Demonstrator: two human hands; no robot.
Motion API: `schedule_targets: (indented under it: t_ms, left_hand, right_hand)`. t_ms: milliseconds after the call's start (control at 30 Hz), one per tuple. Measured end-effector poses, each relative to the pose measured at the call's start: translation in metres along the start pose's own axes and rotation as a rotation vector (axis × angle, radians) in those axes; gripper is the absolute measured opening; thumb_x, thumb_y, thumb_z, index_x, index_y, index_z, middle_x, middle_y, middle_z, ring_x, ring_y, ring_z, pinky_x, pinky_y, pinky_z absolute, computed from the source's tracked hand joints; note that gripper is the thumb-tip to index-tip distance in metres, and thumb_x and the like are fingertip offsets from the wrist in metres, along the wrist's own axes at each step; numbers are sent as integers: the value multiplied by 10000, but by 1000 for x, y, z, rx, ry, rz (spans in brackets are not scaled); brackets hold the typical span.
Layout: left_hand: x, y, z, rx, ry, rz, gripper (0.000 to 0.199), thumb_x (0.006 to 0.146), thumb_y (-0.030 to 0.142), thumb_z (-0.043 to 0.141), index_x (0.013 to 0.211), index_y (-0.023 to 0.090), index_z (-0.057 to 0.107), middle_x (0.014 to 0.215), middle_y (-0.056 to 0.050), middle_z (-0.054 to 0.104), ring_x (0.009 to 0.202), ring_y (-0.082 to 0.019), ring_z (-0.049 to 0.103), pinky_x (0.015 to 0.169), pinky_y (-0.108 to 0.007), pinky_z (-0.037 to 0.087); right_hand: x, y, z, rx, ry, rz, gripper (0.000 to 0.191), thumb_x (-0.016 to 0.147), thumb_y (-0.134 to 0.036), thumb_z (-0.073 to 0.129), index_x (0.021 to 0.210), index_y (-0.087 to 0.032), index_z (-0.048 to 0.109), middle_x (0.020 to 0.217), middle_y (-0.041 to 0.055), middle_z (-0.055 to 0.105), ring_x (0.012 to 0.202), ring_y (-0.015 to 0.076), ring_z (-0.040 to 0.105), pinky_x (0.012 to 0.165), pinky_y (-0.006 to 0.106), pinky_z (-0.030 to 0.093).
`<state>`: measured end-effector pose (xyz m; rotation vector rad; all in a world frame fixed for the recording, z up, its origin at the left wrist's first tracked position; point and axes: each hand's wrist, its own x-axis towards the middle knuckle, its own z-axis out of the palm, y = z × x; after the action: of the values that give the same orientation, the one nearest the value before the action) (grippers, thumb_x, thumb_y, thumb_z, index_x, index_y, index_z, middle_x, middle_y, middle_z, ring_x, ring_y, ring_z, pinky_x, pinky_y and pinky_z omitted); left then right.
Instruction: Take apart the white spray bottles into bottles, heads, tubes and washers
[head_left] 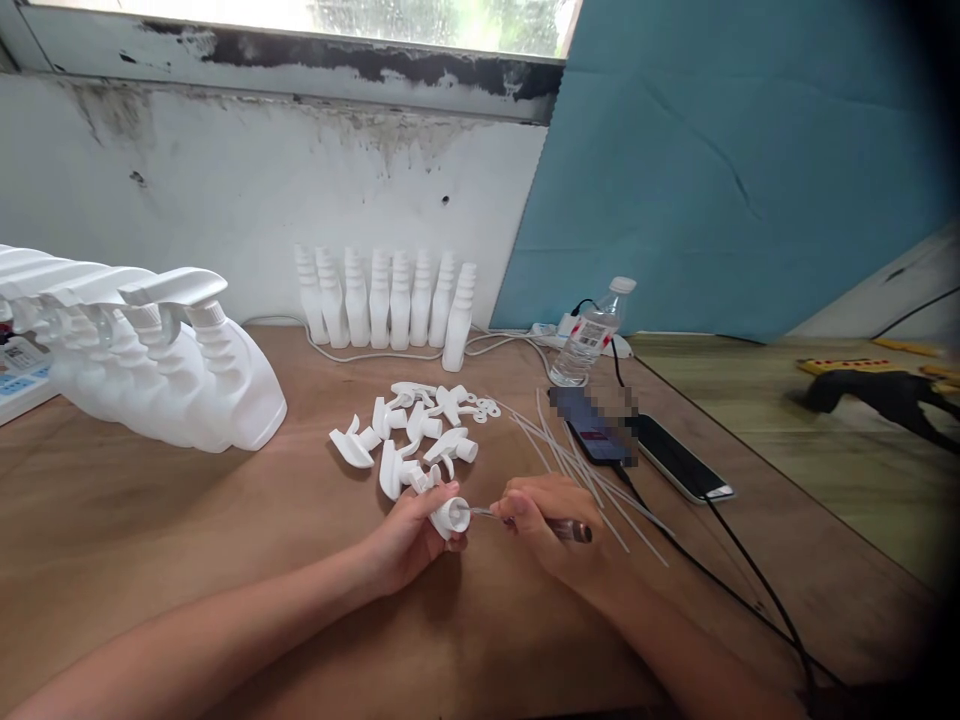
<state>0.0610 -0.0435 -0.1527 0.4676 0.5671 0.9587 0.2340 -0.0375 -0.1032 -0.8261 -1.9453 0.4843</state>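
Note:
My left hand (411, 540) is closed around a white trigger spray head (453, 515), its round cap opening turned to the right. In my right hand (547, 515) I grip a screwdriver (576, 531) by its dark handle. The thin metal shaft points left, and its tip is at or inside the cap opening; how deep it goes is hidden. Just beyond my left hand lies a loose group of several white spray heads (452, 447). Small white rings (487, 408) are beside them. Thin clear tubes (574, 460) lie spread out past my right hand.
White spray bottles with heads fitted (225, 380) stand in a row at left. Several slim white bottles (401, 300) line the wall. A water bottle (589, 335), two phones (679, 458) and black cables (750, 560) occupy the right side near the table edge.

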Motion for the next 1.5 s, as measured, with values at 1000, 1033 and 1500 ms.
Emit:
schedule_targets:
  t_ms: [1000, 1033, 1500]
  left_hand:
    - [0, 8, -1, -63, -12, -189, 289, 777, 280, 684, 691, 164, 435, 542, 26, 491, 451, -60, 402, 424, -168, 181]
    - [0, 9, -2, -59, -13, -192, 292, 779, 286, 683, 686, 162, 435, 541, 24, 491, 447, -58, 393, 425, -169, 180]
    - [2, 7, -5, -87, -42, -198, 231, 821, 254, 628, 701, 162, 453, 549, 23, 482, 434, -58, 359, 429, -175, 189]
  right_hand:
    - [-2, 25, 22, 734, 216, 611, 488, 818, -545, 575, 531, -152, 603, 443, 6, 541, 321, 93, 473, 291, 187, 285]
    - [-3, 25, 21, 722, 207, 597, 486, 821, -539, 577, 533, -149, 607, 452, 11, 552, 334, 95, 485, 302, 188, 296]
    - [6, 30, 26, 959, 177, 1034, 437, 770, -560, 619, 588, -165, 580, 410, -22, 522, 313, 72, 444, 282, 148, 293]
